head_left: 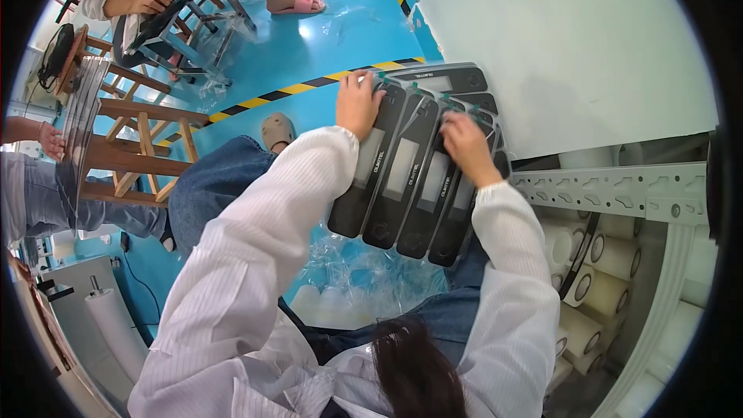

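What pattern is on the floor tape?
The floor tape has black and yellow stripes, best seen in head view.

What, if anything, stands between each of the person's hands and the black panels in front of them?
Nothing visible does. The left hand is at the upper left edge of the black panels, and the right hand is over their upper right part; whether its fingertips press on them cannot be told.

Long, round-cornered black panels (393, 207) are showing pale grey rectangular windows (400, 170), white lettering (412, 175) and small green tabs (415, 86), while the person's loose white fabric sleeves (259, 220) are bearing fine stripes. The blue denim trousers (215, 186) are looking darker than the glossy turquoise floor (329, 46), where flat floor tape (290, 93) is alternating yellow and black diagonally and an open-toed slipper (305, 4) is showing pink.
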### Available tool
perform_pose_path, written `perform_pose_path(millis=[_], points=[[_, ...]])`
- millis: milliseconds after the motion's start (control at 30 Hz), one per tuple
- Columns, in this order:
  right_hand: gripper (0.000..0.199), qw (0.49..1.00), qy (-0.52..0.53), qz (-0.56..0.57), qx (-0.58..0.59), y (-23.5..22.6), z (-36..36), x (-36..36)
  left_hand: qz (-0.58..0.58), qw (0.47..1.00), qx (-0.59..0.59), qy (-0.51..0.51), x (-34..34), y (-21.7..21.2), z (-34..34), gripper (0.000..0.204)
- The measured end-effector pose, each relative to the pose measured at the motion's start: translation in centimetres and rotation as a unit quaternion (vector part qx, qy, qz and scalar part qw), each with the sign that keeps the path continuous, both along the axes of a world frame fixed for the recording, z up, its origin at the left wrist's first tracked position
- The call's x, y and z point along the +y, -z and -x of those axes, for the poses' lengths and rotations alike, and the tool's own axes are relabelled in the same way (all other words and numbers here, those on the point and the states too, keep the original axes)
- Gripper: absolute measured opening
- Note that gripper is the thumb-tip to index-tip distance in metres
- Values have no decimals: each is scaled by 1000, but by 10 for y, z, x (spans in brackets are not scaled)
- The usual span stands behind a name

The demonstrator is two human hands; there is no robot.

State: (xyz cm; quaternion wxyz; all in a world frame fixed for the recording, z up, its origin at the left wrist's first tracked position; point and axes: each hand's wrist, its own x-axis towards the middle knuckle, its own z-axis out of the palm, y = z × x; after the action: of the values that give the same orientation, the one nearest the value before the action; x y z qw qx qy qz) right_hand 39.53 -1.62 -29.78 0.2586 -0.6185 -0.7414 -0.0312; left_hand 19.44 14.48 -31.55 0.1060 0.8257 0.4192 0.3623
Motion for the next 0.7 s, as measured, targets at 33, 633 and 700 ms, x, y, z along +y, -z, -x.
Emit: perform_pose_path(millis=[33, 633, 700], points=[[15, 999, -34, 7, 14, 0, 11, -10, 2, 1000, -2, 1, 9, 10, -4, 28], [21, 995, -43, 90, 14, -13, -1, -44, -126, 987, 54, 87, 24, 22, -9, 8], [22, 969, -4, 153, 193, -14, -6, -70, -129, 987, 45, 86, 26, 20, -9, 7]])
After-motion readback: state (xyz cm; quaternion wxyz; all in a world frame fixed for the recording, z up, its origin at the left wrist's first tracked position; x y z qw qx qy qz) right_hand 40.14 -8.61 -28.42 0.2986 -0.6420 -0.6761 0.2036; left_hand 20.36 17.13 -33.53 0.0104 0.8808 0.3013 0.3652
